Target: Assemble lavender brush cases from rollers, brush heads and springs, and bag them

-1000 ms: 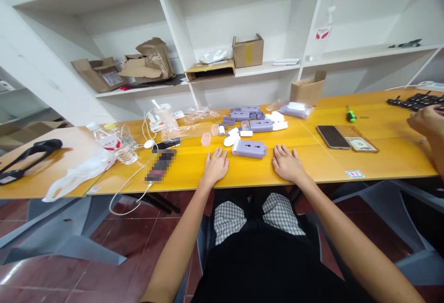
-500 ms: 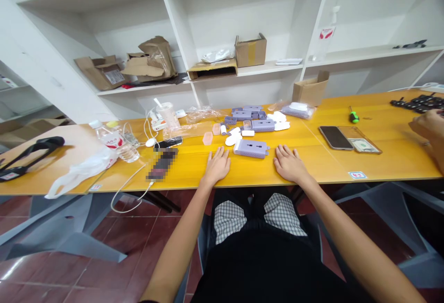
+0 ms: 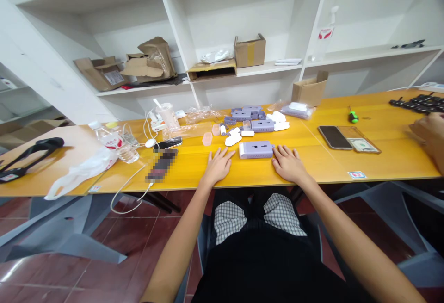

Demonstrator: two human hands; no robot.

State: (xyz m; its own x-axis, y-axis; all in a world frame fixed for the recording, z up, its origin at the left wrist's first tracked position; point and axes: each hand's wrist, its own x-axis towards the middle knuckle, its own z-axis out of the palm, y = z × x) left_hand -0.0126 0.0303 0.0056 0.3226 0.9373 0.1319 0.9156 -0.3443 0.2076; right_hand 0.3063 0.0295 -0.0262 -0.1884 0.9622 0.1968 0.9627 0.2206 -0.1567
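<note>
Between my two hands a lavender perforated plastic case lies flat on the yellow table, with two small black marks or slots on top and a white left end. My left hand rests palm down to its left, fingers spread, apart from it. Palm down at the case's right end is my right hand, fingers stretched out; its fingertips are very close to the case, and I cannot tell whether they touch. Just behind are a white oval piece, a small white cylinder and a second lavender case.
Pink translucent pieces and clear plastic wrap lie behind my left hand. Left are a phone on a cable and a water bottle. Right are another phone, a green screwdriver and another person's hand.
The near lavender case has shifted slightly right, closer to my right hand, and now lies straighter. My left fingers have spread a little toward it.
</note>
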